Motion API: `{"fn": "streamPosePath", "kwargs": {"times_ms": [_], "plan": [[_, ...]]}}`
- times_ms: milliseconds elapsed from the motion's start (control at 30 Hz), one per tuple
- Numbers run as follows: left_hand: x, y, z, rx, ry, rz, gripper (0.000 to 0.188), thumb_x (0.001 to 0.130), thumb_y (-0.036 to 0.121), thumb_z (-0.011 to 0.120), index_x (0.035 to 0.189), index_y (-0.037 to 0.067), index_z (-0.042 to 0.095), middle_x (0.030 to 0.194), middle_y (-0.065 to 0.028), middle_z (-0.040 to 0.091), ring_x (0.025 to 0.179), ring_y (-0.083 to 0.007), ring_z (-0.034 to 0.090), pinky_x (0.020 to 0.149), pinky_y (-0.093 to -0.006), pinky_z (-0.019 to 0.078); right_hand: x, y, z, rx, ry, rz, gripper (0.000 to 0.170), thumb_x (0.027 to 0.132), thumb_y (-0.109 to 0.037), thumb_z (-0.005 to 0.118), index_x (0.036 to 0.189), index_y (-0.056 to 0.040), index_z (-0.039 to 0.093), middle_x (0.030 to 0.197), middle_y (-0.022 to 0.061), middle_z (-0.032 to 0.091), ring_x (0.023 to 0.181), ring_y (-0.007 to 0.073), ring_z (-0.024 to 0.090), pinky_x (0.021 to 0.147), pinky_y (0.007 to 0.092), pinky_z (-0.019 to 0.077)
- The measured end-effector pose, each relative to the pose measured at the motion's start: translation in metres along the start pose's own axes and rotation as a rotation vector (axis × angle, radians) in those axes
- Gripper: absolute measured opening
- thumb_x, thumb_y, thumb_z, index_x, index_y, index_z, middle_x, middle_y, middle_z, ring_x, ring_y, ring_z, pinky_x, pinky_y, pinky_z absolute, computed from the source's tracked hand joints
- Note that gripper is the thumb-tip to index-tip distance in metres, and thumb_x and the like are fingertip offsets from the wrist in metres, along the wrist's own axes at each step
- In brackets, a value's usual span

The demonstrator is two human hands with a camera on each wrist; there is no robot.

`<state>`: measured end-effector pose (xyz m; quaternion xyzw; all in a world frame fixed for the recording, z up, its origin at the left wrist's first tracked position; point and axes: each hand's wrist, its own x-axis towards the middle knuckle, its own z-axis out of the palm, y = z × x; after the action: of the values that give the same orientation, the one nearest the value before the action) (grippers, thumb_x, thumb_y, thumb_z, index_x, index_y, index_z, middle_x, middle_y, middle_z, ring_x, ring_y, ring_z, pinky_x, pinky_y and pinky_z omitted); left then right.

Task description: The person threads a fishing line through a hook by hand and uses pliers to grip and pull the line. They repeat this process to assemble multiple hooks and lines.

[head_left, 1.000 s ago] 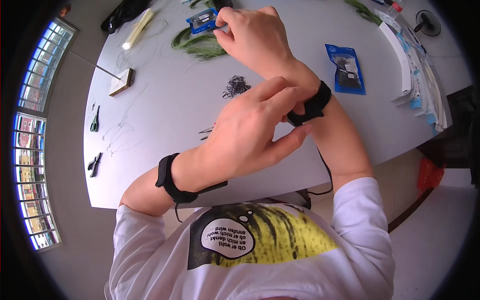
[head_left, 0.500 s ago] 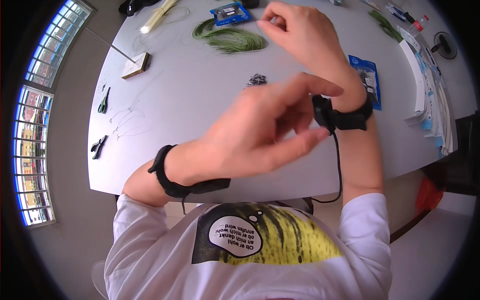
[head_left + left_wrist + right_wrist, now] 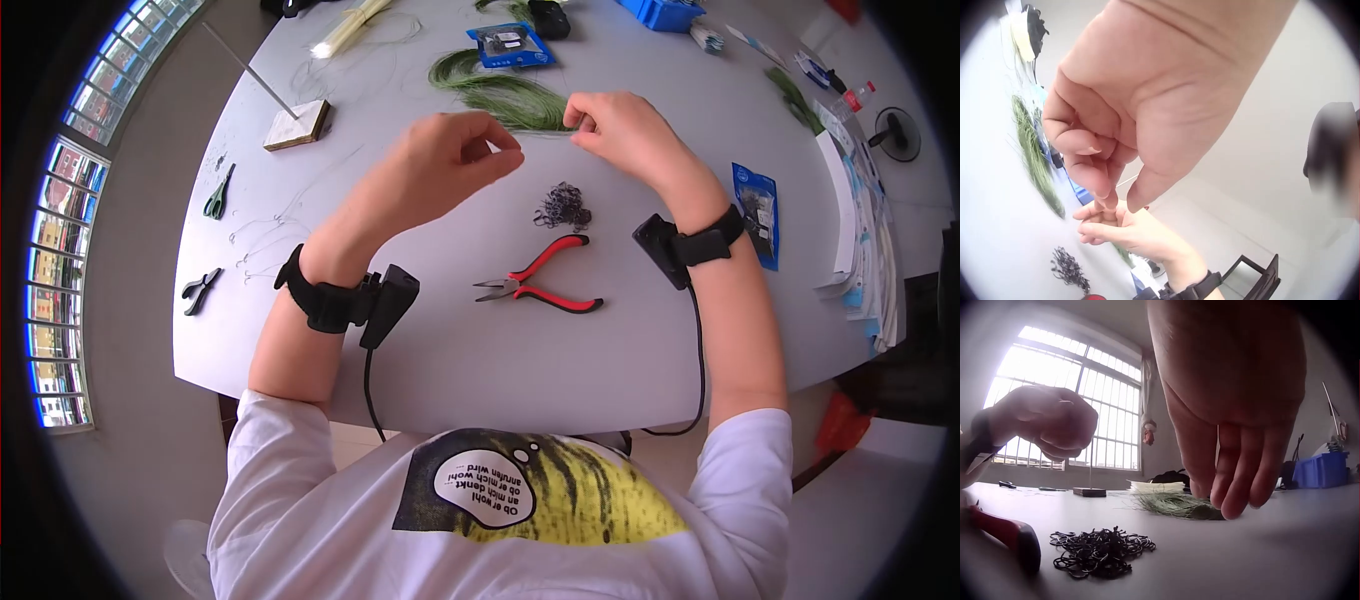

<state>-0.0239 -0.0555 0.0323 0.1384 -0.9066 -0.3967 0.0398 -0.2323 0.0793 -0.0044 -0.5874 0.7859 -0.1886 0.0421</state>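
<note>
In the head view my left hand (image 3: 430, 170) is held over the table with loosely bent fingers and a gap between thumb and index finger. My right hand (image 3: 640, 142) hovers to its right, fingertips close to a bundle of green strands (image 3: 510, 100). From the right wrist view, the right hand (image 3: 1235, 394) hangs with relaxed fingers. Nothing is visible in either hand. A pile of small dark hooks (image 3: 565, 207) lies between and below the hands; red-handled pliers (image 3: 515, 286) lie nearer the person. The left wrist view shows the left hand's (image 3: 1147, 94) fingers loosely curled.
A blue packet (image 3: 510, 45) lies behind the green bundle, another (image 3: 757, 215) beside the right forearm. At the left are a block with a rod (image 3: 297, 127), green scissors (image 3: 218, 193) and dark pliers (image 3: 202, 291). Papers (image 3: 850, 200) line the right edge.
My left hand has moved left, away from the right wrist strap, and the two hands now stand apart. The right hand has come down closer to the hooks. The red-handled pliers are uncovered.
</note>
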Motion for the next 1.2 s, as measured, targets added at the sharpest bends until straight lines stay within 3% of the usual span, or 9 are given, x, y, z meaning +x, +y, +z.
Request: {"fn": "streamPosePath", "kwargs": {"times_ms": [100,167,300,367,467,600,833,1000,1200], "plan": [[0.000,-0.014,-0.010,-0.124,0.126,0.061,0.026,0.094,0.025,0.062,0.101,0.001,0.068,0.074,0.0016,0.061,0.068,-0.0056,0.054,0.059,-0.0225,0.0429,0.013,-0.003,0.005,0.043,0.028,0.040,0.016,0.082,-0.015,0.067,0.090,-0.0013,0.063,0.072,0.0085,0.067,0.065,0.0198,0.065,0.062,0.0316,0.0497],[0.000,-0.018,-0.015,-0.148,0.152,0.076,0.027,0.095,0.026,0.062,0.102,0.000,0.069,0.075,0.0013,0.061,0.070,-0.0061,0.054,0.060,-0.0226,0.0436,0.018,-0.008,0.009,0.095,-0.102,0.286,0.017,0.083,-0.019,0.068,0.086,-0.0031,0.063,0.067,0.0059,0.066,0.058,0.0158,0.063,0.057,0.0298,0.0487],[0.001,-0.020,-0.022,-0.137,0.208,0.079,0.030,0.095,0.028,0.062,0.104,0.001,0.069,0.079,0.0003,0.062,0.074,-0.0071,0.055,0.063,-0.0226,0.0445,0.025,-0.013,0.018,0.044,-0.137,0.361,0.020,0.084,-0.023,0.069,0.084,-0.0037,0.063,0.064,0.0046,0.065,0.054,0.0141,0.061,0.055,0.0294,0.0486],[0.002,-0.020,-0.022,-0.133,0.219,0.078,0.030,0.095,0.028,0.062,0.103,0.001,0.069,0.079,0.0002,0.062,0.074,-0.0071,0.055,0.063,-0.0225,0.0446,0.024,-0.008,0.023,0.017,0.024,0.311,0.021,0.087,-0.023,0.067,0.084,-0.0025,0.063,0.065,0.0044,0.065,0.056,0.0130,0.061,0.056,0.0276,0.0487],[0.003,-0.022,-0.019,-0.150,0.217,0.081,0.031,0.095,0.029,0.062,0.103,0.001,0.070,0.080,0.0004,0.062,0.074,-0.0071,0.055,0.063,-0.0224,0.0446,0.011,-0.007,-0.003,0.200,0.106,0.267,0.016,0.084,-0.024,0.067,0.086,-0.0083,0.068,0.069,0.0029,0.068,0.059,0.0150,0.065,0.060,0.0305,0.0507],[0.007,-0.020,-0.003,-0.306,0.106,0.082,0.032,0.097,0.030,0.058,0.107,0.002,0.070,0.080,0.0013,0.060,0.071,-0.0070,0.051,0.063,-0.0217,0.0439,-0.024,-0.044,-0.036,0.319,0.178,0.207,0.014,0.083,-0.019,0.068,0.083,-0.0051,0.067,0.067,0.0038,0.067,0.058,0.0135,0.064,0.056,0.0277,0.0476],[0.003,-0.009,0.030,-0.549,0.025,0.000,0.030,0.096,0.031,0.061,0.103,0.004,0.072,0.076,0.0048,0.058,0.066,-0.0046,0.045,0.058,-0.0204,0.0375,-0.062,-0.088,-0.012,0.288,0.150,0.129,0.008,0.078,-0.015,0.068,0.076,-0.0073,0.065,0.068,0.0075,0.068,0.061,0.0251,0.066,0.056,0.0335,0.0502],[0.008,-0.017,0.031,-0.657,0.082,0.015,0.027,0.094,0.030,0.065,0.098,0.005,0.072,0.074,0.0056,0.058,0.064,-0.0028,0.041,0.057,-0.0194,0.0339,-0.070,-0.101,0.007,0.249,0.209,-0.029,0.006,0.077,-0.012,0.067,0.074,-0.0082,0.062,0.065,0.0068,0.065,0.061,0.0267,0.064,0.054,0.0376,0.0490],[0.010,-0.020,0.026,-0.662,0.080,-0.034,0.023,0.093,0.028,0.065,0.095,0.006,0.072,0.077,0.0053,0.060,0.064,-0.0018,0.041,0.056,-0.0192,0.0334,-0.091,-0.137,0.017,0.356,-0.004,-0.301,0.007,0.078,-0.011,0.065,0.075,-0.0091,0.060,0.066,0.0058,0.063,0.061,0.0263,0.064,0.056,0.0377,0.0499]]}}
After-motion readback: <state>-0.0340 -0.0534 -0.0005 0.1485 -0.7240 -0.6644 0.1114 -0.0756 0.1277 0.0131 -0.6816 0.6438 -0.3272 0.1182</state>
